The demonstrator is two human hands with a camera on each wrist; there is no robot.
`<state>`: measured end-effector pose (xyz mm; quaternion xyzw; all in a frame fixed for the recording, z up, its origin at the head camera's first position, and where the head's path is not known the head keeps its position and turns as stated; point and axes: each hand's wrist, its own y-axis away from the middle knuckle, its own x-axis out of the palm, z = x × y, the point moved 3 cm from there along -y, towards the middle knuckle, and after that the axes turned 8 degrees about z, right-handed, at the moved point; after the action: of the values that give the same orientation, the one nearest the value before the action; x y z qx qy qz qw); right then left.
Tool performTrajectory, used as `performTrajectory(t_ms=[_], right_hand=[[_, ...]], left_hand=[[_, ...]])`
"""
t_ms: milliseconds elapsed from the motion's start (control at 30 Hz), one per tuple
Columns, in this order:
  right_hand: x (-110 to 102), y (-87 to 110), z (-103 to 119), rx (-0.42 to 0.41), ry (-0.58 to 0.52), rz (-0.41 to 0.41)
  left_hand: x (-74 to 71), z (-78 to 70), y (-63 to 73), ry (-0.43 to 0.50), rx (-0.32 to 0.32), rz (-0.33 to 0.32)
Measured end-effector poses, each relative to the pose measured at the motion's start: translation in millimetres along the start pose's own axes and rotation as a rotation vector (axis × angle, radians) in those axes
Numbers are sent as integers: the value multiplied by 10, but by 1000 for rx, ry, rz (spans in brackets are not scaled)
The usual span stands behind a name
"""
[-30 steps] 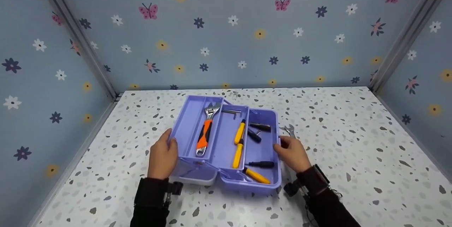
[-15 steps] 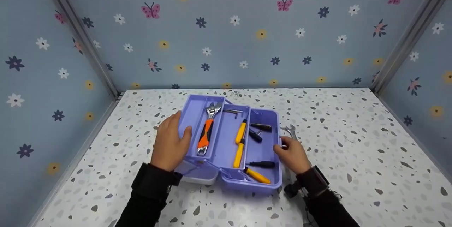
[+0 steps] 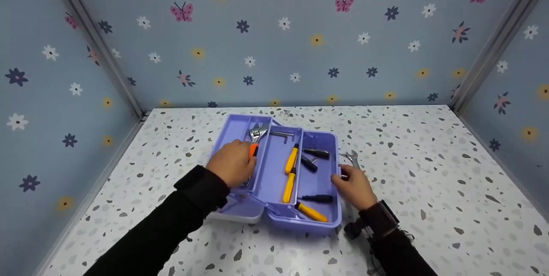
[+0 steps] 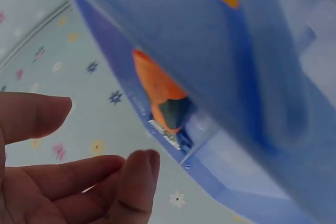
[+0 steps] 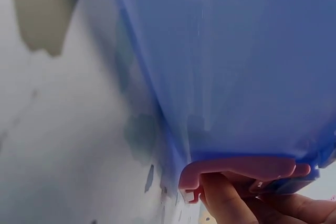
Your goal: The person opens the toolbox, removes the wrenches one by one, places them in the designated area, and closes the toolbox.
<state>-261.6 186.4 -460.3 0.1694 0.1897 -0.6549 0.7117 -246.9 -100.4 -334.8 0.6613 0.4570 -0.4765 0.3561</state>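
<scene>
A purple cantilever toolbox (image 3: 279,164) stands unfolded on the table. My left hand (image 3: 231,162) reaches over its left tray, above the orange-and-black handle of an adjustable wrench (image 3: 258,132). In the left wrist view the thumb and fingers are spread apart with nothing between them, and the wrench handle (image 4: 160,87) lies in the tray beyond. My right hand (image 3: 355,186) holds the toolbox's right side. The right wrist view shows its fingers curled under a pinkish clasp (image 5: 241,167) on the box wall.
Hex keys (image 3: 283,135) and yellow-handled tools (image 3: 291,159) lie in the middle tray. Black-handled tools (image 3: 317,199) and another yellow handle (image 3: 312,212) are in the right compartment. A metal wrench (image 3: 353,158) lies on the table beside the box. Patterned walls (image 3: 300,57) enclose the table.
My left hand has let go of the toolbox's left edge and moved right, over the adjustable wrench. The right hand has stayed at the box's right side.
</scene>
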Motion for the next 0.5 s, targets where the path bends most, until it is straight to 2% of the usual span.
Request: performTrajectory(t_ms=[200, 333, 500], right_hand=[[3, 0, -2, -5, 5, -4], [3, 6, 0, -11, 7, -11], [6, 3, -10, -20, 6, -16]], left_hand=[[58, -58, -81, -146, -1, 67], [64, -80, -160, -186, -23, 143], [45, -86, -224, -211, -25, 171]])
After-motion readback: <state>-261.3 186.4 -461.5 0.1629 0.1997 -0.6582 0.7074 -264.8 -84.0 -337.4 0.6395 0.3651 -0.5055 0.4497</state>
